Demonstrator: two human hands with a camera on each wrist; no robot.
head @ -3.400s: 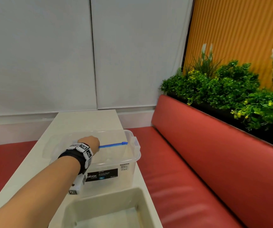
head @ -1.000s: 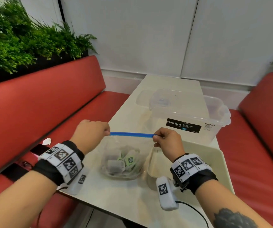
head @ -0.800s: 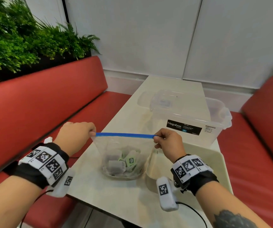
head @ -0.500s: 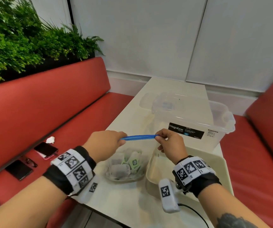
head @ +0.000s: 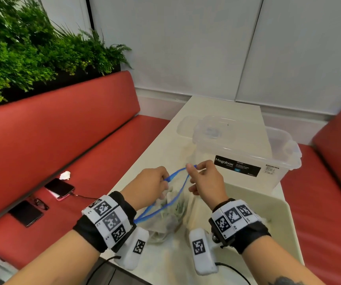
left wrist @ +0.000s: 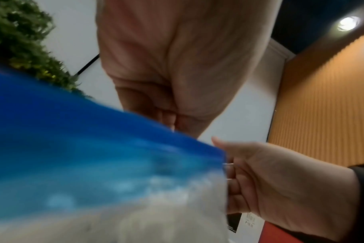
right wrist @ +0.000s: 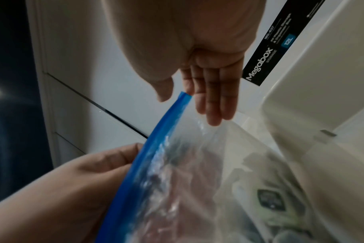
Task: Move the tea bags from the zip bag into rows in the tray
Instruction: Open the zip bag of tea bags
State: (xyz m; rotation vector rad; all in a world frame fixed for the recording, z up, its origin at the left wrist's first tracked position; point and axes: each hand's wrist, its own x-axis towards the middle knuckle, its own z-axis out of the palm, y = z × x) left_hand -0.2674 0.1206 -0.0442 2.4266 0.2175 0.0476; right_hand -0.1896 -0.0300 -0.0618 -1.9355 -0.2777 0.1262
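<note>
We are pulling the zip bag (head: 165,214) open with both hands.

Left hand (head: 152,187) and right hand (head: 205,182) are pinching its blue strips, now parting; tea bags (head: 175,210) are sitting inside, beside the tray (head: 276,221), Megabox bin (head: 245,153) behind on the tabletop (head: 223,108), red benches (head: 62,136) flanking.

the right hand (right wrist: 197,54) pinches the end of the blue zip strip (right wrist: 156,144) between thumb and fingers (right wrist: 214,98), other fingers straight. below it, the left hand (right wrist: 69,185) grips the strip. the clear zip bag (right wrist: 208,180) hangs beneath the fingers, tea bags (right wrist: 272,200) blurred inside; a labelled box (right wrist: 268,59) lies beyond the fingers
</note>
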